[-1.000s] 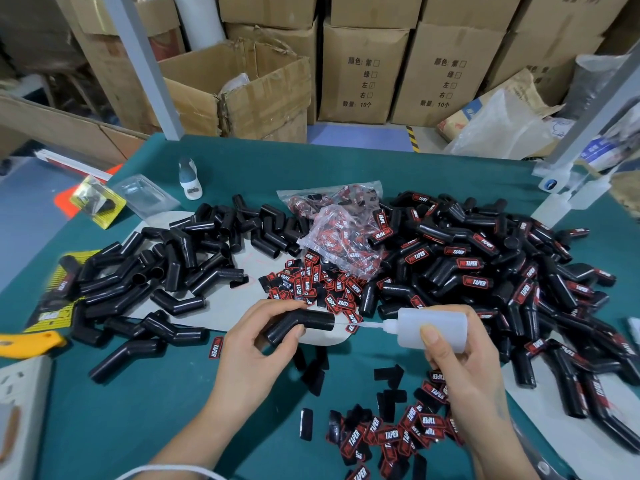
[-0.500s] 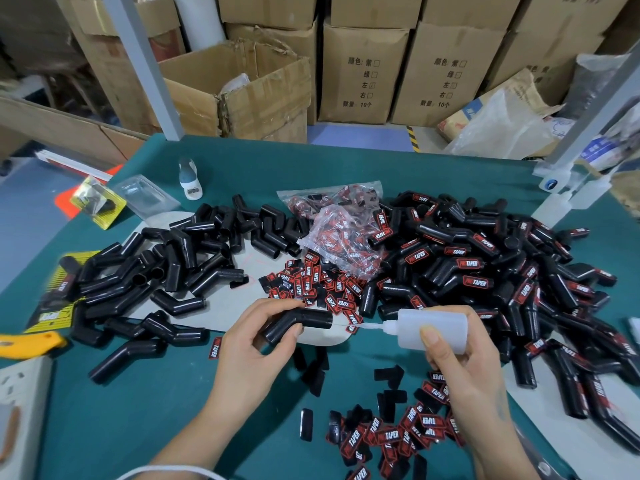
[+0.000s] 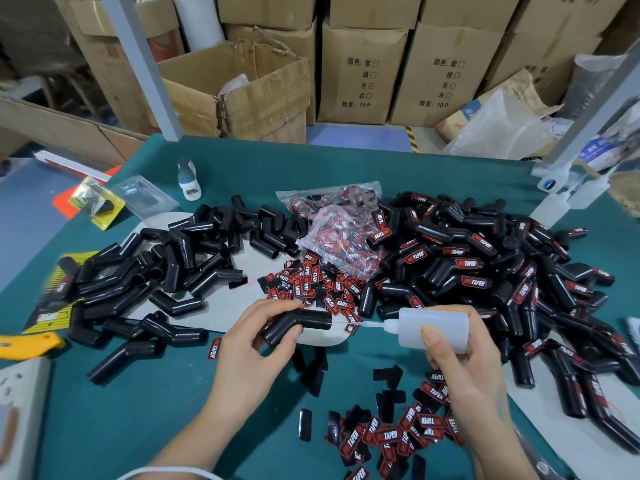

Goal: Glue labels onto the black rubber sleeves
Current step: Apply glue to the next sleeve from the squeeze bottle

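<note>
Black rubber is everywhere in the head view: the left hand (image 3: 249, 344) grips one bent sleeve (image 3: 298, 325) above the green bench (image 3: 121, 427), thumb on its near side and fingers curled over the top, with the open end facing right. The right hand (image 3: 464, 368) is wrapped round a translucent glue bottle (image 3: 433, 329) held sideways, thumb pressed flat on its body. Its thin nozzle (image 3: 372, 325) points left at the sleeve's open end and comes very close to the rim (I cannot tell whether the tip touches).

Behind and left of the left hand lies a pile of bare sleeves (image 3: 166, 268), partly on a pale sheet (image 3: 239, 317). On the right is a bigger heap of labelled sleeves (image 3: 485, 271), their red-and-black tags showing. Between the two piles sits a scatter of loose labels (image 3: 311, 289), with a clear bag of labels (image 3: 343, 233) just behind it. More labels (image 3: 391, 434) lie near the right wrist, several face down and plain black. A single label (image 3: 215, 348) rests just left of the left hand.

A yellow knife (image 3: 31, 344) sits at the left edge, a small white bottle (image 3: 188, 180) stands at the far side, and cardboard boxes (image 3: 363, 71) are stacked behind the bench.
</note>
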`<action>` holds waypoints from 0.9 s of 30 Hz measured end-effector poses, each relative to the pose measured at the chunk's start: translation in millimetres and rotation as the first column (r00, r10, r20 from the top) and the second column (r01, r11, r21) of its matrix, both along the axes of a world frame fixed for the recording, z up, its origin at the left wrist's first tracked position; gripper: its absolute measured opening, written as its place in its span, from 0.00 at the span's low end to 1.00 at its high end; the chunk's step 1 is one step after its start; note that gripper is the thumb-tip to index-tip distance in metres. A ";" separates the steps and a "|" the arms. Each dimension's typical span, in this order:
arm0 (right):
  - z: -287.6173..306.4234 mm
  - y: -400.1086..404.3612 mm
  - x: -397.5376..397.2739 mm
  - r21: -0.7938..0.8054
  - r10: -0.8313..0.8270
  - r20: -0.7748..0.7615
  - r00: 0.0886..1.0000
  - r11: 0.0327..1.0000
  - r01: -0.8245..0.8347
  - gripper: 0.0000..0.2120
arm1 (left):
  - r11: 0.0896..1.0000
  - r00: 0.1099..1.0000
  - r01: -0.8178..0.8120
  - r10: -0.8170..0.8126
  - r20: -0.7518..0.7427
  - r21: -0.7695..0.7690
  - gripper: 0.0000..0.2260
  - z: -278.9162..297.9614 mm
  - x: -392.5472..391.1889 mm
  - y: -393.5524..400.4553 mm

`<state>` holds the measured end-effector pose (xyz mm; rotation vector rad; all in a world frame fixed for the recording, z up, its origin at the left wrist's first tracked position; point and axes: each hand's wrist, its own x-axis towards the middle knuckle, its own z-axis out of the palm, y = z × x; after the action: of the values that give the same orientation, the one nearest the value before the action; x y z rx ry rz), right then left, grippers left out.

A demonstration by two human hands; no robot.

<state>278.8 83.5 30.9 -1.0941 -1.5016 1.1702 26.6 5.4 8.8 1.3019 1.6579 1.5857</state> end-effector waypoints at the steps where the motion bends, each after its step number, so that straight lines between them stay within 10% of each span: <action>1: 0.1 -0.1 0.1 0.000 -0.001 0.001 1.000 1.000 0.001 0.16 | 1.000 1.000 0.001 -0.001 0.003 0.003 0.14 0.1 0.1 -0.2; 27: -1.7 -1.5 0.0 -0.003 0.012 -0.009 1.000 1.000 -0.012 0.16 | 0.999 1.000 0.012 -0.011 -0.025 0.041 0.18 -5.4 -1.2 -0.3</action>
<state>278.7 82.0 29.2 -1.0822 -1.5015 1.1846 25.3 5.1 3.3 1.3546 1.6381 1.6110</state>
